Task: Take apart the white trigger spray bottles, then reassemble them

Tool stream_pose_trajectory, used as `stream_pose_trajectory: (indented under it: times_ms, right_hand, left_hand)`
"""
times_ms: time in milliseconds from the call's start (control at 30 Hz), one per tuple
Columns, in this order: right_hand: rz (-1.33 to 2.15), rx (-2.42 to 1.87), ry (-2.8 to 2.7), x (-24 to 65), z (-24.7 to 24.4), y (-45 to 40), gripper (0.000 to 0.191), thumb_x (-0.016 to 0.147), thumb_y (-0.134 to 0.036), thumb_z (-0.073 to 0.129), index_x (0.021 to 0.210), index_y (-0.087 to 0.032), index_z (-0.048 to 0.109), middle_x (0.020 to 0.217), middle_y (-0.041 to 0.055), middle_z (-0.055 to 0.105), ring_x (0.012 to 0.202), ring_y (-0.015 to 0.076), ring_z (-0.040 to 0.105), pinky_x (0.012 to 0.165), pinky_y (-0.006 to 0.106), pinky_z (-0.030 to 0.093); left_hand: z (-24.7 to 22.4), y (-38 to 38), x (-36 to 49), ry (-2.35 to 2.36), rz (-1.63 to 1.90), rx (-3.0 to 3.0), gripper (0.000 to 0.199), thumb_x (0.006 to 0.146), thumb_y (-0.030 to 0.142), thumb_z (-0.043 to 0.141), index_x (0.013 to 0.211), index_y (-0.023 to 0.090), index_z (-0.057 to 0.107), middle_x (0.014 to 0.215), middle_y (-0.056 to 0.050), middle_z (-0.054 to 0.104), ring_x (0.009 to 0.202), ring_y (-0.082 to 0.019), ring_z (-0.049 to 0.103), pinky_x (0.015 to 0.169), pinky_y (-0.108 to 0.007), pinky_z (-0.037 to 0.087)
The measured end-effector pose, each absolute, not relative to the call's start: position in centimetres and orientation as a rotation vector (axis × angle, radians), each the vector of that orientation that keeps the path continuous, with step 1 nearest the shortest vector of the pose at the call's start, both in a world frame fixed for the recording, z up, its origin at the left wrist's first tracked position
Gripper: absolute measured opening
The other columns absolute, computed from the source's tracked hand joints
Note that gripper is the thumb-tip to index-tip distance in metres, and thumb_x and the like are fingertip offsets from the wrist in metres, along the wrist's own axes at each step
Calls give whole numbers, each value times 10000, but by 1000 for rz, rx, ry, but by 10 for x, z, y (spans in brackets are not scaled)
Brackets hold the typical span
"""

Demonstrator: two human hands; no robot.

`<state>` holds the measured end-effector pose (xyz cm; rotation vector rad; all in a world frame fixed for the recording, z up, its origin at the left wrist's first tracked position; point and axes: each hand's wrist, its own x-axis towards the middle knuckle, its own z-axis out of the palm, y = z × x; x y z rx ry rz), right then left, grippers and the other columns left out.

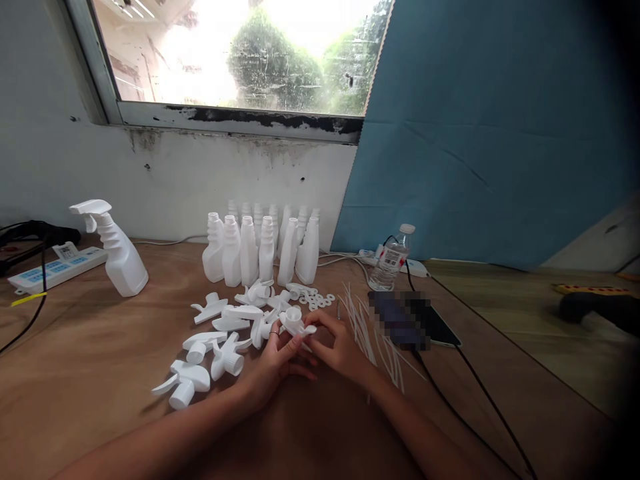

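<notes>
Holding: both hands meet near the middle of the frame on one white sprayer head (pixel 293 320), lifted just above the wooden table (pixel 100 373).
Left hand: the left hand (pixel 273 367), with a ring on one finger, closes around the collar side from the lower left, thumb in front.
Right hand: the right hand (pixel 340 343) comes in from the lower right, thumb and forefinger narrowed on the slim, lever-like end; whether something small is also pinched there, I cannot tell.
Sprayer head's lie: its long axis runs from upper left to lower right between the two grips, the round collar opening facing up. The collar is nearer the left fingers, the slim end nearer the right.
Washers: small white rings (pixel 316 301) lie just beyond the right fingertips, above them in the frame; the right hand is the nearer one.
Tubes: thin white tubes (pixel 360 327) spread right of centre, just beside the right hand.
Loose heads: more white heads (pixel 227 357) lie scattered left of centre, nearest the left hand.
Bottles: white bottles (pixel 249 253) stand upright, without heads, in rows against the wall behind the loose heads.
Assembled sprayer: one bottle with its head on (pixel 123 260) stands at the left of the frame, well apart from both hands.
</notes>
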<state>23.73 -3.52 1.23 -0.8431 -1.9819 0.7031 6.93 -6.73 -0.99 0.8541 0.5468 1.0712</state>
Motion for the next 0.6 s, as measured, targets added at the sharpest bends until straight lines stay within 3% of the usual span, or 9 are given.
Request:
stream_pose_trajectory:
  times_ms: [133,233,367,500,600]
  right_hand:
    - [243,-668,-2300,247,13,-32,229,830,-142,505,1034,-189,598,1055,88,640,982,202,576,895,345,445]
    - [28,-1171,-2227,263,17,-20,237,879,-169,439,1033,-180,619,1048,93,665,1010,198,596,929,320,418]
    - [11,-2023,-1951,292,22,-1,284,909,-322,442,868,-156,669,884,144,694,871,255,658,741,310,439]
    - [182,-2178,-1951,313,14,10,335,795,-445,604,620,-160,632,697,134,669,728,273,663,572,278,366]
    - [284,-2192,-1941,318,3,14,296,751,-380,646,555,-165,592,651,110,645,706,253,654,541,265,315]
  left_hand:
    - [-13,-64,69,585,1076,856,399,855,303,628,1137,203,364,925,-31,576,735,-156,628,606,-302,550]
    - [-15,-62,69,608,1028,891,412,842,291,625,1145,203,360,876,-16,579,635,-149,632,539,-277,529]
    - [-12,-66,68,624,972,961,617,827,296,631,1321,253,265,833,7,575,561,-147,630,491,-265,518]
    - [-5,-69,68,642,959,998,735,806,292,647,1389,305,199,836,15,562,563,-153,642,481,-269,526]
    - [-6,-68,68,656,953,992,679,790,266,638,1337,295,237,863,9,558,554,-154,649,454,-256,517]
